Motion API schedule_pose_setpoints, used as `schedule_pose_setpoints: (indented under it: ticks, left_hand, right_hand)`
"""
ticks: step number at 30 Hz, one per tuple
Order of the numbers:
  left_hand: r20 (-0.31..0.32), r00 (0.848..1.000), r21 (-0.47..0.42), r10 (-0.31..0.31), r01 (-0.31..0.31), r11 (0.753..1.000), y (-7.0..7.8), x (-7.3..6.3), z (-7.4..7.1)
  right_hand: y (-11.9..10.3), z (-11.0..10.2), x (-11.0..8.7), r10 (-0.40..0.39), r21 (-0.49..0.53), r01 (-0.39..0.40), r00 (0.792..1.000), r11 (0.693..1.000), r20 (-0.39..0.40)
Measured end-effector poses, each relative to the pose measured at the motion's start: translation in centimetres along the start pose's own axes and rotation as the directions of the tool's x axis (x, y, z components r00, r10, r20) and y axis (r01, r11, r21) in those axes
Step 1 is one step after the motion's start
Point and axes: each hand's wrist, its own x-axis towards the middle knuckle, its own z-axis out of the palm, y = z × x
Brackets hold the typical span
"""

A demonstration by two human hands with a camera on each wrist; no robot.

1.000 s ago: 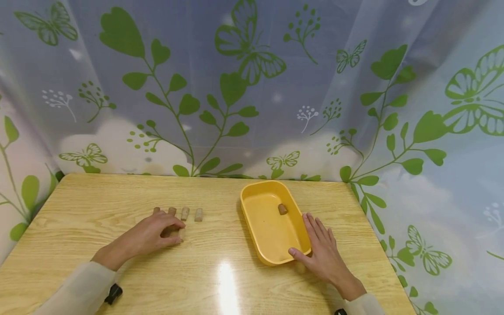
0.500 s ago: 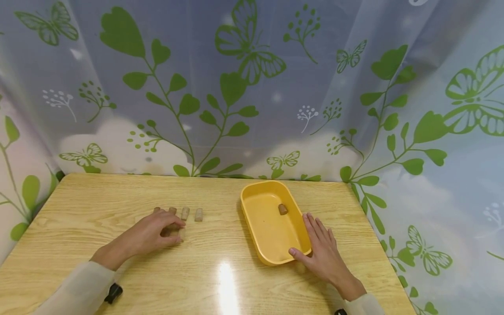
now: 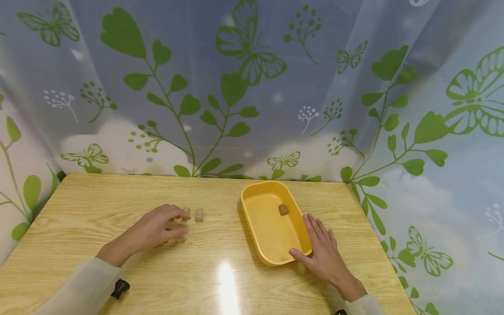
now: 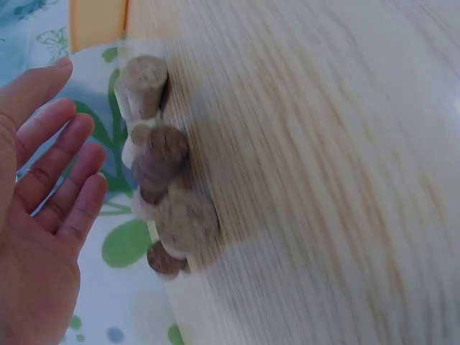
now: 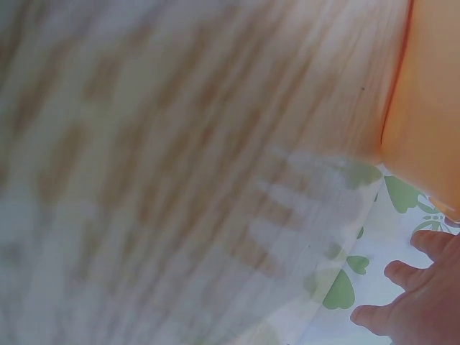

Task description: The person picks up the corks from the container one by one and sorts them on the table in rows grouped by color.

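Observation:
My left hand (image 3: 157, 227) hovers over a group of small cork stoppers with thumb and fingers apart. In the left wrist view, the left hand (image 4: 50, 180) has extended fingers and holds nothing. Several corks, including a pale cork (image 4: 146, 79) and a dark brown cork (image 4: 165, 259), stand on the table beside it. The head view shows one pale cork (image 3: 199, 215) clear of the fingers; the hand hides others. My right hand (image 3: 324, 251) rests with straight fingers along the side of a yellow plastic bin (image 3: 252, 232), thumb at its rim. One brown cork (image 3: 283, 210) lies inside the bin.
The light wood-grain table (image 3: 118, 188) ends at the back against a curtain (image 3: 252, 109) printed with green leaves and butterflies. The bin stands to the right of the corks. A bright light reflection falls on the table's front middle.
My left hand, bent around a cork in the earlier frames, has shifted slightly right and away from me, its fingers spread wider, now covering corks seen before. Right hand and bin stay still.

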Motion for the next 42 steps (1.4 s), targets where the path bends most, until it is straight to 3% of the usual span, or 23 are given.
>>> schedule_pose_setpoints:
  ticks: [9, 14, 30, 42]
  left_hand:
    - [-0.028, 0.999, -0.123, 0.041, -0.044, 0.991, 1.8, 1.9, 3.0]
    - [-0.023, 0.998, -0.164, 0.067, -0.069, 0.984, 3.4, 3.3, 3.7]
    - [-0.035, 0.991, -0.196, 0.129, -0.133, 0.972, 8.1, 9.3, 5.0]
    - [0.031, 0.988, -0.156, 0.152, -0.146, 0.977, 11.0, 13.9, 6.3]
  right_hand:
    - [0.1, 0.1, 0.0, -0.001, -0.004, 0.001, 1.000, 1.000, -0.002]
    - [0.0, 0.1, 0.0, -0.004, -0.005, 0.004, 1.000, 1.000, 0.004]
    - [-0.2, -0.1, 0.0, 0.002, -0.001, -0.002, 1.000, 1.000, 0.008]
    - [-0.2, -0.1, 0.0, 0.003, -0.007, -0.003, 1.000, 1.000, 0.004]
